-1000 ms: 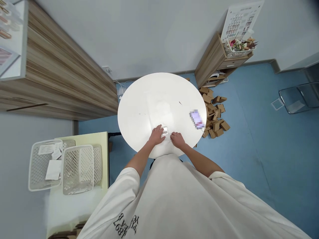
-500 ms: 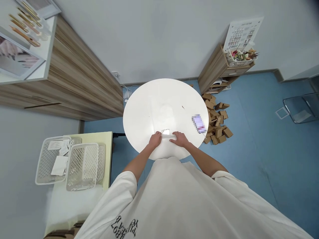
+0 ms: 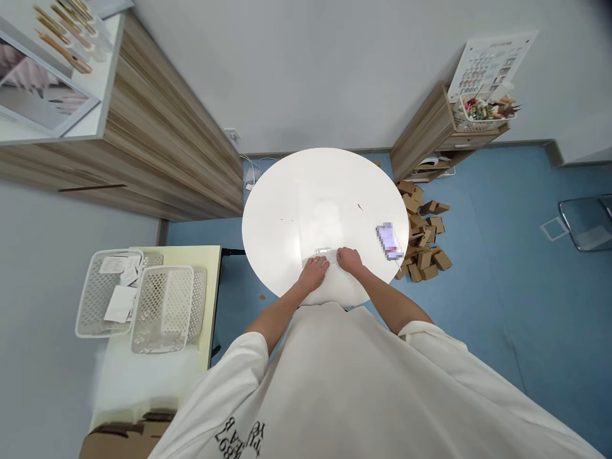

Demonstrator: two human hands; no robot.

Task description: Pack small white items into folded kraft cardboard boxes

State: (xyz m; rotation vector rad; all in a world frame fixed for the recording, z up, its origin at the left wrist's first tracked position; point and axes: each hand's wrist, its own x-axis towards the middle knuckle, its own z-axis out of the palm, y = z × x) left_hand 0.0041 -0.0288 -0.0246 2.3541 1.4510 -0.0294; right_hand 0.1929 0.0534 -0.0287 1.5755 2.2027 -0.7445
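Observation:
At the near side of a round white table [image 3: 282, 185] lies a small, pale, thin sheet or pouch, with a shiny clear piece [image 3: 323, 250] at its far edge. What exactly it is cannot be made out. My left hand [image 3: 314, 273], with a ring on one finger, rests on the left part of this sheet, fingers laid forward and flat. Closed fingers of my right hand [image 3: 349, 260] pinch the sheet's right end. The hands partly cover it.
A phone-like purple object [image 3: 389, 241], blurred out, lies at the table's right. Small cardboard boxes [image 3: 423, 259] are heaped on the floor beyond. White baskets [image 3: 162, 309] stand on a side table at left. A wooden cabinet [image 3: 176, 127] borders the far left.
My left hand has moved from the sheet's left edge inward over it, covering more of it. My right hand has drawn its fingers together at the right end. The view has shifted slightly.

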